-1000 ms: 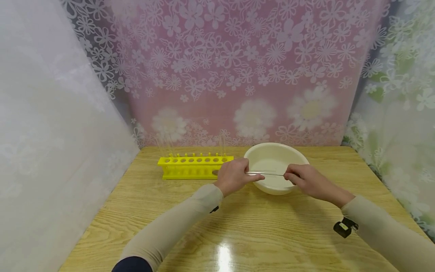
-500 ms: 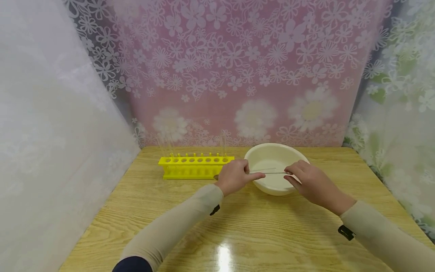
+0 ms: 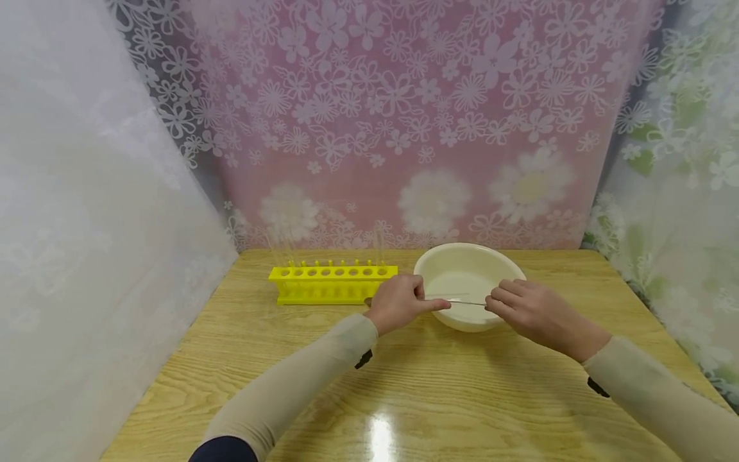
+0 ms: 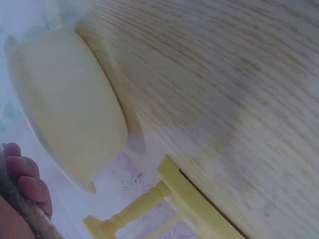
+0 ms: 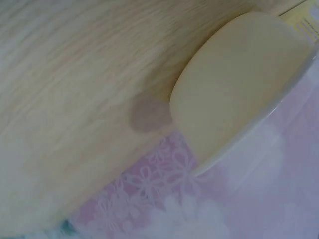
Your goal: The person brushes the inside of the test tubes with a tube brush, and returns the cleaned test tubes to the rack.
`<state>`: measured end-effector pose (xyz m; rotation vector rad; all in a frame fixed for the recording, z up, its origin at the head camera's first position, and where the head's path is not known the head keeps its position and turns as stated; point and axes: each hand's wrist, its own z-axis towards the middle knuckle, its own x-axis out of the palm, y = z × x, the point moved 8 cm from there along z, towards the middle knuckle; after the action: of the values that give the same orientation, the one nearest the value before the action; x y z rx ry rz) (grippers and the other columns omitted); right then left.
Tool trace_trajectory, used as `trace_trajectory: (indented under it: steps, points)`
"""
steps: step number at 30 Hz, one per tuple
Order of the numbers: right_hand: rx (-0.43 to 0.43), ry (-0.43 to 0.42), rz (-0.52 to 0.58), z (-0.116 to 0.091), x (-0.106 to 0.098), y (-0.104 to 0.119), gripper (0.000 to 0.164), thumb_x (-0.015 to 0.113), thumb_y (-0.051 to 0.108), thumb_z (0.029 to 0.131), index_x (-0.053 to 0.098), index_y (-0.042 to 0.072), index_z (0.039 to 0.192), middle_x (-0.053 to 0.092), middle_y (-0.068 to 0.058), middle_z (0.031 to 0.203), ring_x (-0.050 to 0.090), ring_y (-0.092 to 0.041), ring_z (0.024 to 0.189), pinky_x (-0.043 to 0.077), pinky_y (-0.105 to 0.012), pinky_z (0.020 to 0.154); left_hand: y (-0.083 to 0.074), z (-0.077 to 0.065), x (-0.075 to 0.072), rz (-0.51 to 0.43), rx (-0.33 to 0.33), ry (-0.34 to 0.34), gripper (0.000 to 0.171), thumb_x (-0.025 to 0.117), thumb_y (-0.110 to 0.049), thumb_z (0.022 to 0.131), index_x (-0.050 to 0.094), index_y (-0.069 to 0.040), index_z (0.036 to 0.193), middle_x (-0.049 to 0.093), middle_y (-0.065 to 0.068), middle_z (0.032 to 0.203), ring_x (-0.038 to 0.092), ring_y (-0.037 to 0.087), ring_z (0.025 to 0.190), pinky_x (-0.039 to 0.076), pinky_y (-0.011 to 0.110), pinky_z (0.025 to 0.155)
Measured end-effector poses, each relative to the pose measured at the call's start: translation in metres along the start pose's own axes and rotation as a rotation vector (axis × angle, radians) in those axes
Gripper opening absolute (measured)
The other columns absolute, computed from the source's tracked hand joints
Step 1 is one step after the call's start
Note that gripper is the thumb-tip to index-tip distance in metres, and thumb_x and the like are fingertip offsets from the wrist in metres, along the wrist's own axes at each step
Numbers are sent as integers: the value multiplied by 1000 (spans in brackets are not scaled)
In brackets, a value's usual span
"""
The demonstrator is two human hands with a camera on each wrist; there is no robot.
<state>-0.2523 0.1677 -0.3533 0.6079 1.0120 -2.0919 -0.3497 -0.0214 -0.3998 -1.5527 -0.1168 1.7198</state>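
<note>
The thin rod [image 3: 469, 303], no longer level, is sloping down to the right hand [image 3: 535, 314], which is pinching it above the cream bowl [image 3: 470, 323]; the left hand [image 3: 399, 300] is still curling round a tube [image 4: 24, 201]. A yellow rack [image 3: 323, 299] is standing on the wood-grain table [image 3: 439, 385], pink floral cloth [image 3: 398, 115] hanging behind.

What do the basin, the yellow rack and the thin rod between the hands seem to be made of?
Basin: probably plastic, smooth with a soft sheen; its cream color is even and its rim rounded.
Rack: likely molded plastic; one solid yellow, with no wood grain showing.
Thin rod: perhaps metal wire, being gray and straight, but too fine to be sure.
</note>
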Motion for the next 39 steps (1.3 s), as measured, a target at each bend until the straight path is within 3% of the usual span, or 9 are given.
trace_trajectory:
  steps: [4,9,16,19,22,27,30,35,39]
  points:
    - [103,13,125,2,1,-4,22,53,20,105,67,13,89,59,7,82,54,-8,69,48,-25,56,-3,-1,-2,58,42,-31,58,64,-78,77,53,-21,70,52,-5,60,47,11,46,33,26,41]
    - [550,160,628,-8,22,-25,13,72,11,93,63,15,85,51,10,72,39,-2,59,39,-21,54,-7,-2,-5,155,86,-98,58,64,-78,78,50,-22,71,51,-7,62,45,10,46,31,24,41]
    - [1143,249,1419,-33,55,-32,32,52,24,107,48,2,83,37,-3,65,28,-27,55,29,-42,55,-19,-5,-8,326,193,-174,57,64,-76,79,46,-22,74,45,-9,63,38,6,45,30,21,41]
    - [1245,267,1496,-36,60,-30,33,51,26,107,49,2,84,39,0,66,28,-23,55,27,-42,56,-21,-6,-9,358,215,-195,57,65,-76,79,46,-23,74,45,-10,63,38,5,45,29,20,41]
    - [1147,270,1219,-34,54,-34,30,56,27,105,58,3,88,44,1,64,35,-15,52,33,-34,50,-19,-5,-8,323,189,-175,56,64,-76,80,47,-23,73,46,-10,63,38,6,44,30,20,40]
    - [659,123,437,-11,22,-31,32,54,38,105,67,11,94,60,3,78,52,-8,66,47,-28,57,-11,-2,-6,227,106,-114,56,62,-77,81,50,-22,74,49,-8,63,41,8,45,32,23,41]
    - [410,-8,164,-2,8,-19,44,44,41,108,68,6,96,64,-1,85,58,-12,74,51,-31,58,-9,0,-6,181,79,-91,57,63,-76,81,51,-21,73,51,-7,63,44,10,46,33,24,42]
    - [196,-100,46,3,1,-10,43,39,29,111,69,4,92,65,-5,84,61,-19,72,53,-33,56,-6,0,-6,140,65,-66,58,62,-77,80,52,-21,72,52,-7,63,45,11,47,34,24,43]
    - [179,-64,75,4,3,-10,41,40,29,111,67,8,88,62,0,80,56,-14,68,51,-30,56,-6,0,-7,136,76,-67,57,62,-77,80,52,-21,72,52,-7,62,45,10,46,33,24,42]
